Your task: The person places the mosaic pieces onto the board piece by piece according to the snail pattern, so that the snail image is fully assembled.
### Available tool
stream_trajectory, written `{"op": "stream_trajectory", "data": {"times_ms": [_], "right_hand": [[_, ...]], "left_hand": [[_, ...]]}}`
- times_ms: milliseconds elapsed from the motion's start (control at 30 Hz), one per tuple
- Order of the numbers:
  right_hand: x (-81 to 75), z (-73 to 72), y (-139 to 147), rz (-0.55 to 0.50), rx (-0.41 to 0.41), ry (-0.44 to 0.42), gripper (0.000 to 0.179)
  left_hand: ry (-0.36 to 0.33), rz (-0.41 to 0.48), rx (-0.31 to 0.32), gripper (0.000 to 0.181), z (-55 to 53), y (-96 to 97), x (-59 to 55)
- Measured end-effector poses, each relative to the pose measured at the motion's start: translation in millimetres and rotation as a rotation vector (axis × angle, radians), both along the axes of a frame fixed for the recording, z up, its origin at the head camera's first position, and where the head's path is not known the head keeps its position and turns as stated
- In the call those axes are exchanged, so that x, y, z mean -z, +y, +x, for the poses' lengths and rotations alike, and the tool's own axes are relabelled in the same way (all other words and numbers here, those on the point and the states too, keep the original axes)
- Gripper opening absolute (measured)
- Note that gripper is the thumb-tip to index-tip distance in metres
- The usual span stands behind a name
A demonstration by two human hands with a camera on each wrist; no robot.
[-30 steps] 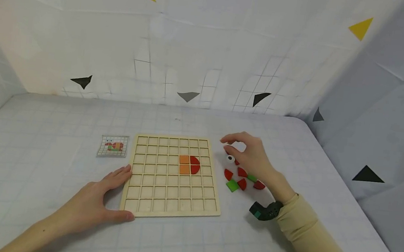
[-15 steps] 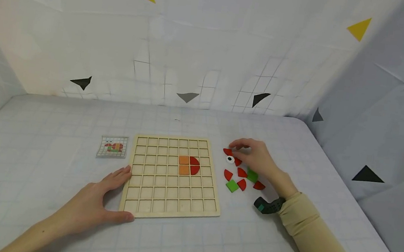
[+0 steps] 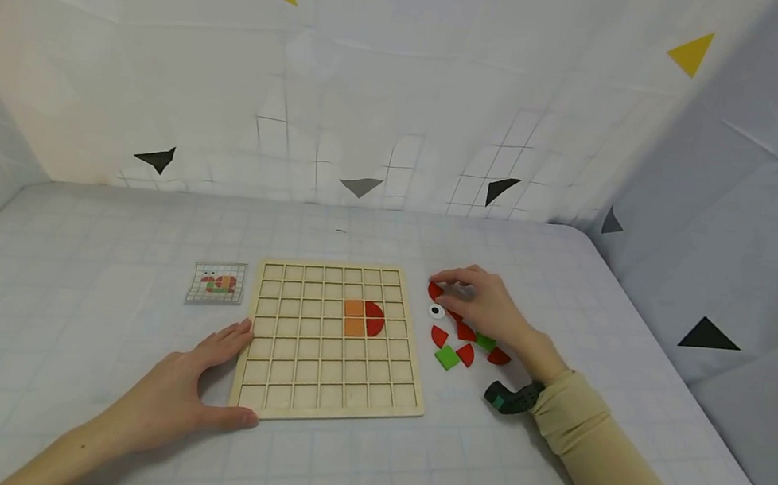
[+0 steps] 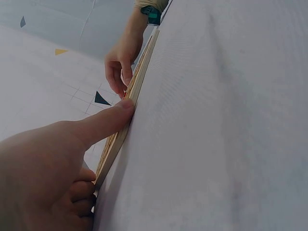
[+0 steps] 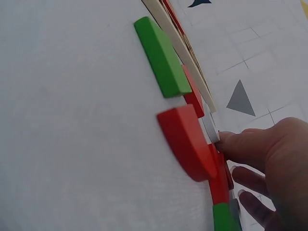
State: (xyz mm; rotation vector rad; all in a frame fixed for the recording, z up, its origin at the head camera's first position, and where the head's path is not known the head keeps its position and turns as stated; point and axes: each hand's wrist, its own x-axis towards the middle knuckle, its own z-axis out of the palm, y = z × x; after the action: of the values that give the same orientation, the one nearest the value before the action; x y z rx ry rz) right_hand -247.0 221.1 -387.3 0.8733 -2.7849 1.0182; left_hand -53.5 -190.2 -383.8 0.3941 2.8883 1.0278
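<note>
My left hand [image 3: 181,387] rests at the left edge of the wooden grid board [image 3: 303,412], thumb spread onto the near corner. In the left wrist view its thumb [image 4: 108,122] lies over the board's rim. On the board, two orange squares [image 3: 354,326] adjoin two red quarter-circle pieces [image 3: 373,326] forming a half disc. Right of the board, my right hand [image 3: 486,305] pinches a red quarter-circle piece [image 3: 435,291] between thumb and forefinger. A white eye disc [image 3: 435,311] lies right below the thumb. The hand partly hides more red pieces.
Several red quarter-circle pieces [image 3: 466,354] and green squares [image 3: 447,357] lie scattered right of the board. In the right wrist view a green square [image 5: 163,60] stands near the board's edge. A small picture card [image 3: 216,295] lies left of the board. A white cloth wall [image 3: 377,97] rises behind.
My right hand has lowered among the pieces and then shifted slightly left. The red piece at its fingertips has turned, and the eye disc has slid a little left. My left hand stays put.
</note>
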Motion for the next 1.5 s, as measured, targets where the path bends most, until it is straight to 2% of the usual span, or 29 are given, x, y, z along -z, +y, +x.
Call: {"op": "stream_trajectory", "data": {"times_ms": [300,700,933,1133,1367,1500], "right_hand": [[1.3,-0.1,-2.4,0.012,0.031,0.015,0.027],[2.4,-2.0,-2.8,-0.041,-0.008,0.068,0.026],[3.7,-1.1,-2.6,0.005,0.032,0.099,0.027],[3.7,-2.1,-2.6,0.041,0.024,0.144,0.027],[4.8,-2.1,-2.5,0.032,0.020,0.160,0.027],[4.2,-0.5,-3.3,-0.012,0.000,0.186,0.027]], "left_hand": [[-0.003,-0.002,-0.002,0.108,-0.1,0.4,0.4],[0.019,-0.014,-0.002,0.106,0.8,0.5,0.4],[0.016,-0.022,-0.003,0.106,0.8,0.8,-0.1],[0.016,-0.026,-0.004,0.107,0.8,0.5,-0.1],[0.011,-0.020,-0.005,0.107,0.6,0.4,0.2],[0.009,-0.018,-0.005,0.107,0.3,0.4,0.2]]}}
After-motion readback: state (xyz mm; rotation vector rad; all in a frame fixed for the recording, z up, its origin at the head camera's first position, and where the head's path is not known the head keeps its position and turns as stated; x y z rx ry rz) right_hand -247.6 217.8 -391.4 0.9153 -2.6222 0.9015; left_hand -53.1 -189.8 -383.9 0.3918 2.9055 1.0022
